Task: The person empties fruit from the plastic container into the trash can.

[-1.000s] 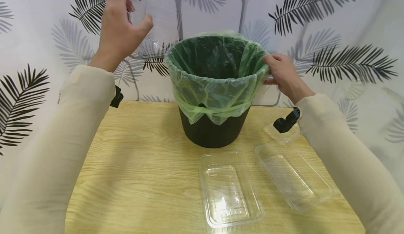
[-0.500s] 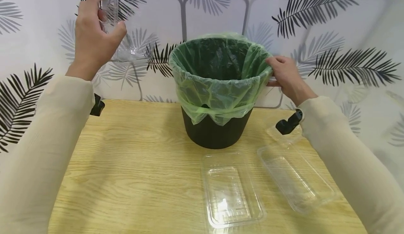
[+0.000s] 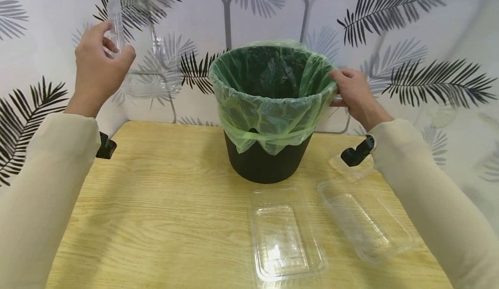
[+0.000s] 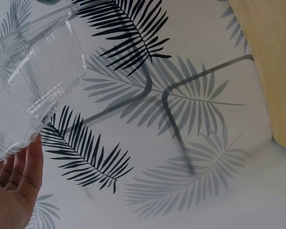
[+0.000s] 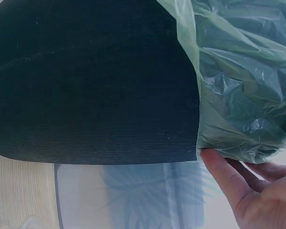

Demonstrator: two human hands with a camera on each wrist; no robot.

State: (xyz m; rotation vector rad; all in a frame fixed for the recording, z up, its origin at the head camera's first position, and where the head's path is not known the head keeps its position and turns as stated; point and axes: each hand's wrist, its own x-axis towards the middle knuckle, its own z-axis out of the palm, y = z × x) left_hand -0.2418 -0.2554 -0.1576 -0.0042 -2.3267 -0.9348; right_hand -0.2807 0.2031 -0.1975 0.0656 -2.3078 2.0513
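Observation:
My left hand [image 3: 99, 63] is raised at the upper left and grips a clear plastic container [image 4: 50, 67] by its edge. In the head view that container blends into the patterned wall behind it. A black bin [image 3: 265, 165] stands upright near the back of the table, with a thin green bin bag [image 3: 269, 113] folded over its rim. At the bin's right side my right hand [image 3: 355, 96] grips the rim through the bag. The right wrist view shows the thumb and fingers against the bag at the rim.
On the wooden table [image 3: 167, 202] in front of the bin lies a clear plastic container [image 3: 286, 237]. To its right lies another clear container [image 3: 360, 219], with a smaller clear plastic piece [image 3: 351, 167] behind it. A leaf-patterned wall [image 3: 265, 16] closes off the back.
My left hand has moved left and down with the clear container, farther from the bin. The right hand stays on the rim, and the things on the table have not moved.

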